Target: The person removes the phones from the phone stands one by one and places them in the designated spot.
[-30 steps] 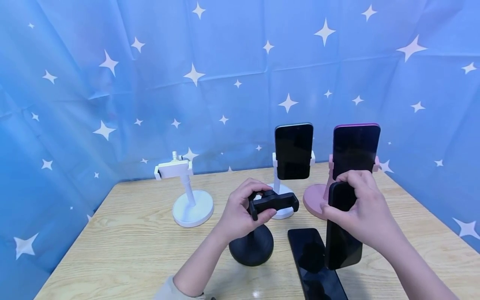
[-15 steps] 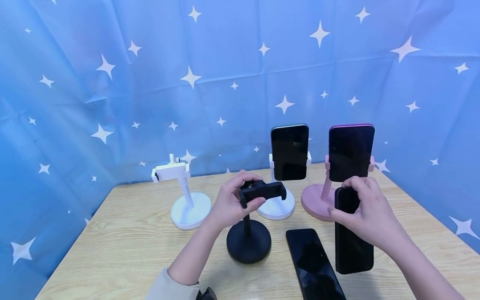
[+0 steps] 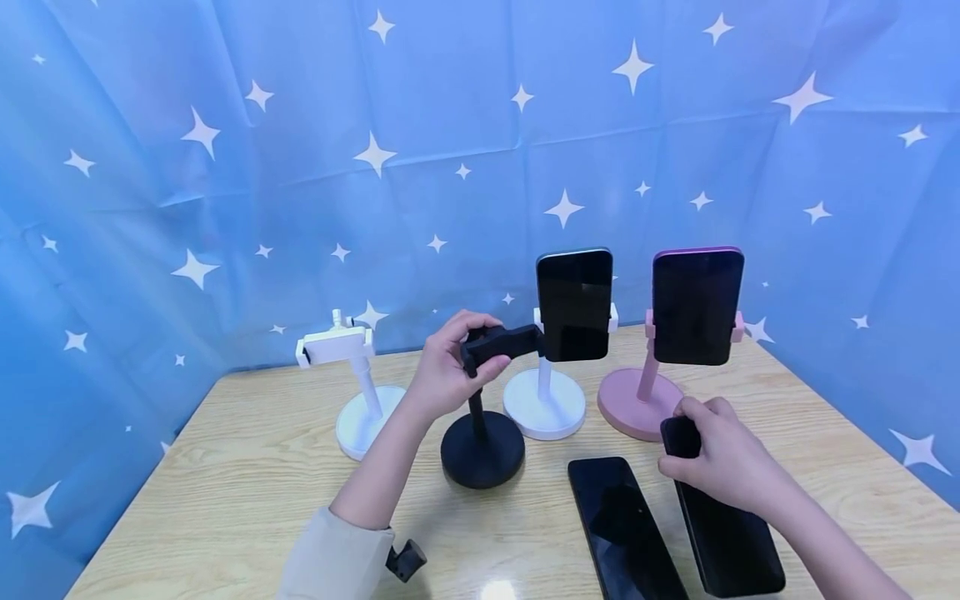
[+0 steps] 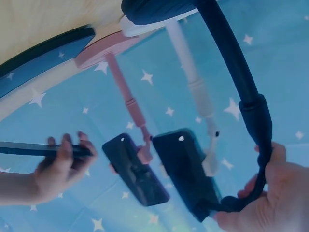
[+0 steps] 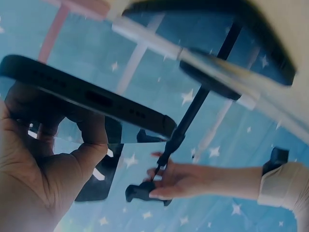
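Note:
My left hand (image 3: 441,367) grips a black phone stand (image 3: 482,452) at the head, with thumb and fingers round its holder (image 3: 513,340); the round base is below. At the right, my right hand (image 3: 723,462) holds a black smartphone (image 3: 735,546) by its far end, fingers on one edge and thumb on the other. This phone lies low over the table, slanting toward me. In the right wrist view, the bottom edge of the phone (image 5: 91,99) with its port faces the camera. Beside it, a second black phone (image 3: 628,529) lies screen-up on the table.
Behind, a white stand (image 3: 545,404) carries a phone (image 3: 576,304), and a pink stand (image 3: 637,406) carries another phone (image 3: 697,307). A white stand (image 3: 363,379) with its holder tilted up is at the left. A blue star-patterned curtain (image 3: 300,208) hangs behind the wooden table (image 3: 225,492).
My left hand has shifted the black stand back and to the left. My right hand has lowered the phone from upright to nearly flat beside the other phone.

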`<state>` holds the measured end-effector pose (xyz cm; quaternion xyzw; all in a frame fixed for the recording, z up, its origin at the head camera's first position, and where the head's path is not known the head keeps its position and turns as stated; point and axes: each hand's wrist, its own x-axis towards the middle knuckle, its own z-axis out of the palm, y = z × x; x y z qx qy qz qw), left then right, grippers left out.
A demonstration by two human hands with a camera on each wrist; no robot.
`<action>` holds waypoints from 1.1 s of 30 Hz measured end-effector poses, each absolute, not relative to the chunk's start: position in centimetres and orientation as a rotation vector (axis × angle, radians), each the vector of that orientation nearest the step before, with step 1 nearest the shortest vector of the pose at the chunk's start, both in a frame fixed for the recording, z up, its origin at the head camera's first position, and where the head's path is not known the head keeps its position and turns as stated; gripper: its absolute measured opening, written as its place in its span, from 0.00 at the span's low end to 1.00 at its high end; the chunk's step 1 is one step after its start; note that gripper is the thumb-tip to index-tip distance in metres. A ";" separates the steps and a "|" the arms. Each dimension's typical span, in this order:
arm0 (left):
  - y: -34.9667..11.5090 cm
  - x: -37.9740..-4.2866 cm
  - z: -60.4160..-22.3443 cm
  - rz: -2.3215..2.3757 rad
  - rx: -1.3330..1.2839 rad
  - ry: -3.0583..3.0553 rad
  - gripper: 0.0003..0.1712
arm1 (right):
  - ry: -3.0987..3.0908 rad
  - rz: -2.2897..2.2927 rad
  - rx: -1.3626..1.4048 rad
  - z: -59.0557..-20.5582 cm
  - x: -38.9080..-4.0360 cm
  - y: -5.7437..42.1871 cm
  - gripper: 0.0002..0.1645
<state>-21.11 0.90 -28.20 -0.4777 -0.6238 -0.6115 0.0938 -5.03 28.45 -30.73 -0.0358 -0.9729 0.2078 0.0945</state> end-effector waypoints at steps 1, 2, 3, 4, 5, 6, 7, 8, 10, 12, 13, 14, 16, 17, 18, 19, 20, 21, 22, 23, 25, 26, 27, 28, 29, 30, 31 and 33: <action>0.9 -21.4 -28.2 -1.810 -1.405 -1.854 0.19 | -2.902 0.620 -0.110 -31.1 -5.1 28.6 0.29; 0.8 -21.7 -28.2 -1.807 -1.388 -1.858 0.19 | -2.918 0.621 -0.112 -31.4 -5.1 28.7 0.30; 0.8 -21.9 -28.2 -1.804 -1.373 -1.862 0.19 | -2.934 0.625 -0.114 -31.8 -5.2 28.8 0.31; 0.7 -22.2 -28.2 -1.806 -1.361 -1.864 0.19 | -2.948 0.626 -0.114 -32.1 -5.3 28.9 0.32; 0.6 -22.5 -28.2 -1.807 -1.351 -1.864 0.19 | -2.962 0.624 -0.116 -32.4 -5.3 29.0 0.33; 0.6 -22.7 -28.2 -1.809 -1.345 -1.863 0.19 | -2.978 0.625 -0.119 -32.7 -5.4 29.1 0.34; 0.5 -23.0 -28.3 -1.807 -1.341 -1.864 0.19 | -2.994 0.628 -0.123 -32.9 -5.5 29.1 0.35; 0.4 -22.9 -28.0 -1.809 -1.328 -1.876 0.19 | -3.007 0.627 -0.125 -33.1 -5.6 29.2 0.36; 0.3 -22.8 -27.4 -1.814 -1.311 -1.899 0.19 | -3.030 0.630 -0.138 -33.5 -5.7 29.4 0.37; 0.3 -23.2 -27.5 -1.812 -1.300 -1.913 0.18 | -3.045 0.637 -0.145 -33.8 -5.9 29.4 0.37; 0.4 -23.4 -27.5 -1.809 -1.294 -1.918 0.18 | -3.050 0.640 -0.147 -33.9 -5.9 29.4 0.37; 0.4 -23.6 -27.6 -1.807 -1.287 -1.921 0.19 | -3.052 0.642 -0.146 -34.0 -5.9 29.4 0.37; 0.5 -24.7 -28.3 -1.804 -1.291 -1.893 0.19 | -3.058 0.648 -0.143 -34.2 -6.0 29.3 0.35; 0.6 -25.1 -28.7 -1.799 -1.285 -1.886 0.19 | -3.062 0.649 -0.142 -34.3 -6.1 29.3 0.35; 0.6 -25.3 -28.8 -1.800 -1.277 -1.880 0.19 | -3.067 0.651 -0.143 -34.3 -6.2 29.2 0.35; 0.6 -25.5 -28.9 -1.799 -1.267 -1.878 0.19 | -3.074 0.655 -0.146 -34.4 -6.2 29.2 0.35; 0.5 -25.7 -28.9 -1.800 -1.253 -1.878 0.19 | -3.080 0.658 -0.149 -34.5 -6.3 29.2 0.35; 0.5 -25.8 -29.0 -1.806 -1.239 -1.879 0.19 | -3.087 0.661 -0.155 -34.5 -6.3 29.2 0.36; 0.5 -25.9 -29.0 -1.809 -1.224 -1.884 0.19 | -3.092 0.665 -0.161 -34.6 -6.4 29.1 0.36; 0.5 -26.0 -29.0 -1.812 -1.210 -1.887 0.19 | -3.096 0.668 -0.166 -34.6 -6.4 29.1 0.36; 0.4 -25.8 -28.8 -1.820 -1.191 -1.893 0.19 | -3.103 0.670 -0.174 -34.7 -6.5 29.1 0.36; 0.3 -25.6 -28.6 -1.823 -1.185 -1.895 0.19 | -3.104 0.668 -0.176 -34.7 -6.5 29.0 0.36; 0.3 -25.4 -28.5 -1.827 -1.181 -1.896 0.19 | -3.106 0.667 -0.177 -34.7 -6.5 29.0 0.36; 0.2 -25.2 -28.3 -1.825 -1.179 -1.897 0.19 | -3.107 0.665 -0.177 -34.7 -6.5 29.0 0.36; 0.2 -25.0 -28.1 -1.825 -1.182 -1.897 0.19 | -3.108 0.668 -0.176 -34.7 -6.5 29.0 0.36; 0.2 -24.8 -27.9 -1.821 -1.187 -1.899 0.19 | -3.108 0.668 -0.176 -34.8 -6.6 29.0 0.36; 0.2 -24.6 -27.7 -1.813 -1.194 -1.903 0.19 | -3.106 0.666 -0.174 -34.8 -6.6 29.0 0.36; 0.2 -24.6 -27.7 -1.801 -1.212 -1.908 0.19 | -3.105 0.667 -0.169 -34.8 -6.7 29.0 0.36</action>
